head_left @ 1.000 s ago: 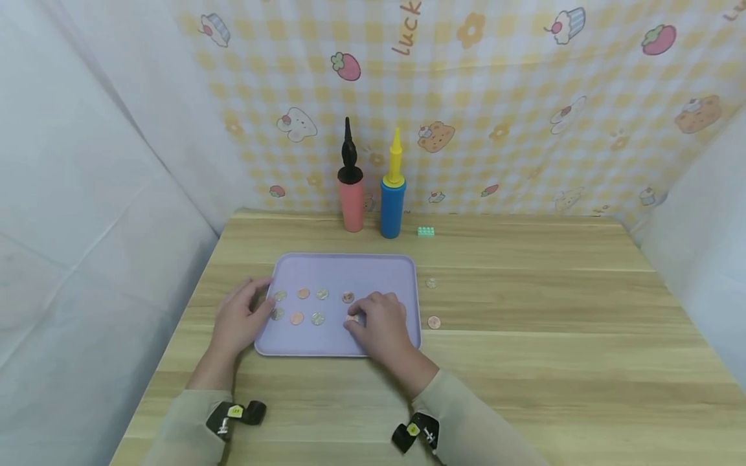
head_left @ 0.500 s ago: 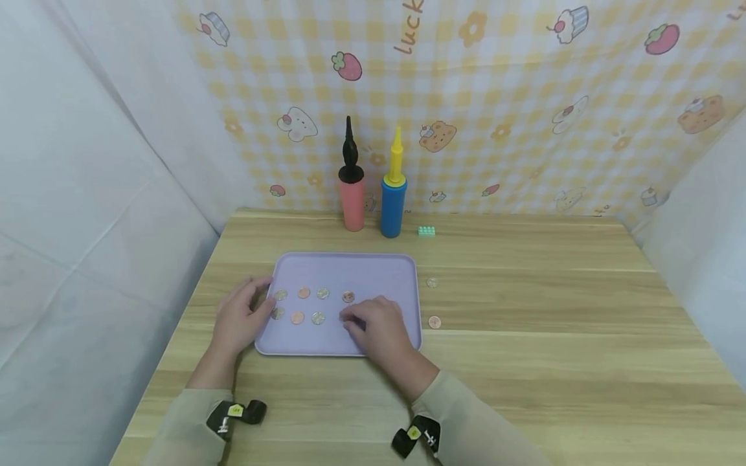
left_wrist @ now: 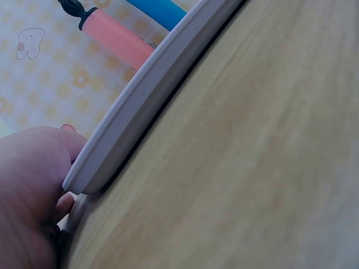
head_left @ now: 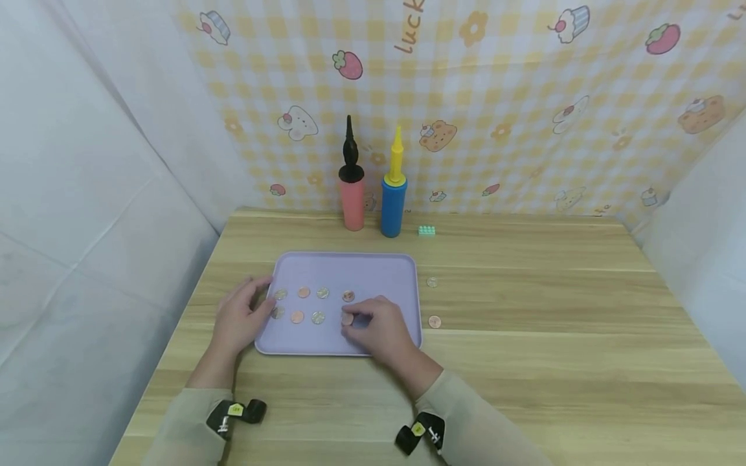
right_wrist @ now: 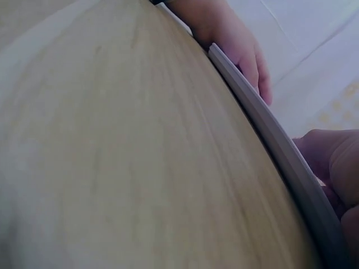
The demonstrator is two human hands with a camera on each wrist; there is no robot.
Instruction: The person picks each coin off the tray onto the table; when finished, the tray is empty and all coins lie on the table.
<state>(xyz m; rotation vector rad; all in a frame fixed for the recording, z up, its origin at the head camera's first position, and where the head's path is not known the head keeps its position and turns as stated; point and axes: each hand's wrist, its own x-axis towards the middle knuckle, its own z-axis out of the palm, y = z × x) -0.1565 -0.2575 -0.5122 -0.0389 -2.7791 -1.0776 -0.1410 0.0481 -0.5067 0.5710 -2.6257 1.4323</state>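
Note:
In the head view a lilac tray [head_left: 373, 268] lies on the wooden table. My left hand [head_left: 239, 317] holds the tray's left side, thumb over the rim; in the left wrist view a finger shows below the tray's corner. Over the right half of the tray, my right hand [head_left: 379, 327] pinches a copper coin [head_left: 348, 319] between thumb and forefinger. Left of it, two copper coins stand one above the other, a lower one [head_left: 297, 317] and an upper one [head_left: 304, 292]. Silver coins, such as one [head_left: 317, 317], flank them. Another copper coin [head_left: 348, 296] lies just behind the pinched one.
Right of the tray, a silver coin [head_left: 432, 282] and a copper coin [head_left: 434, 321] lie on the table [head_left: 536, 291]. Behind the tray stand a pink pump [head_left: 352, 204] with black top and a blue pump [head_left: 393, 210] with yellow top. A green toy brick [head_left: 427, 230] sits beside them.
The right thumb and forefinger have shifted slightly left, and the pinched coin now shows more plainly between them. My left hand and the other coins stay put.

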